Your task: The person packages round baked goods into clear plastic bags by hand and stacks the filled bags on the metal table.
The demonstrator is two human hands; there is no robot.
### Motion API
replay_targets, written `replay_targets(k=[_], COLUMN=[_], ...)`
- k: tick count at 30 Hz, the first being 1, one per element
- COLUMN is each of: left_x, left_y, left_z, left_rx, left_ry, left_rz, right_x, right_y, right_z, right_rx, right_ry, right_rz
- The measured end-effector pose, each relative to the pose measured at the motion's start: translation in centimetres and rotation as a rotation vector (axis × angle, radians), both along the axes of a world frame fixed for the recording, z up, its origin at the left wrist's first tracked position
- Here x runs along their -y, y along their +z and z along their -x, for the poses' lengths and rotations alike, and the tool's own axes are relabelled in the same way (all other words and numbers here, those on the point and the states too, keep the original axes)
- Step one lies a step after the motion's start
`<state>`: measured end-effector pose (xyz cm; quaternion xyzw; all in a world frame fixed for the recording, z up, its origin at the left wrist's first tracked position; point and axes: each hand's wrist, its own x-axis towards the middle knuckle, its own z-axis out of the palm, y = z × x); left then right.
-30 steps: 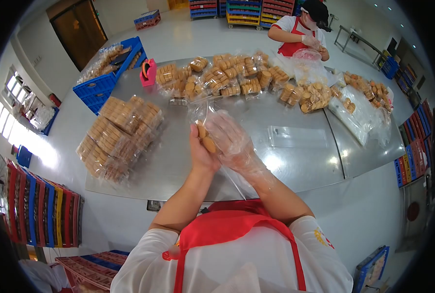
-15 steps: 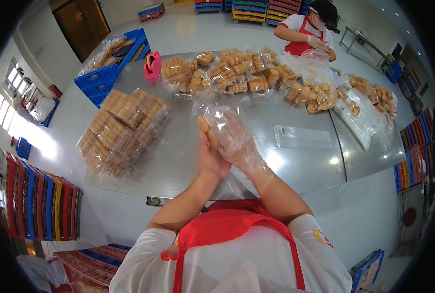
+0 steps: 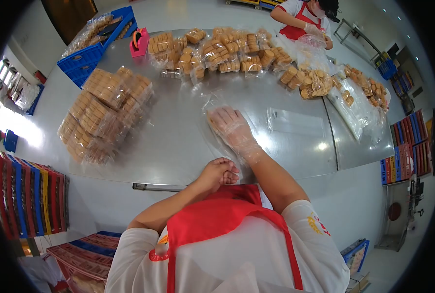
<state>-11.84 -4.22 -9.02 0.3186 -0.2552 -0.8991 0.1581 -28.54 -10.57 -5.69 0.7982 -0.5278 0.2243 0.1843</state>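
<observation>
My right hand (image 3: 234, 131), in a clear plastic glove, lies palm down over a clear bag (image 3: 211, 103) on the steel table (image 3: 178, 127). A little of the round biscuits shows at the hand's left edge; the rest is hidden under it. Bare and with curled fingers, my left hand (image 3: 221, 174) is near the table's front edge, close to the bag's lower end. Whether it pinches anything is too small to tell. Stacked bagged biscuits (image 3: 96, 117) stand to the left, and more biscuit packs (image 3: 217, 51) lie along the back.
A pink tape dispenser (image 3: 139, 42) stands at the back left beside a blue crate (image 3: 80, 63). Flat clear bags (image 3: 295, 122) lie at the right, with plastic sheeting (image 3: 349, 115) beyond. A co-worker (image 3: 305, 19) in a red apron stands across the table.
The bag of biscuits has come down from between both hands onto the table, under my right hand. My left hand has drawn back toward my body and its fingers have curled.
</observation>
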Motion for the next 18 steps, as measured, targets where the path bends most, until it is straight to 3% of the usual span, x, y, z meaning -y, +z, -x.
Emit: replay_targets(k=[4, 13, 18], left_x=[0.0, 0.0, 0.1], left_y=[1.6, -0.2, -0.5], left_z=[0.6, 0.5, 0.0], left_rx=[0.104, 0.124, 0.075], left_ry=[0.024, -0.103, -0.047], left_rz=[-0.004, 0.067, 0.026], right_x=[0.1, 2.0, 2.5], right_y=[-0.1, 0.0, 0.6], right_z=[-0.1, -0.7, -1.2], right_rx=[-0.038, -0.043, -0.053], right_ry=[0.005, 0.035, 0.060], right_rz=[0.026, -0.040, -0.041])
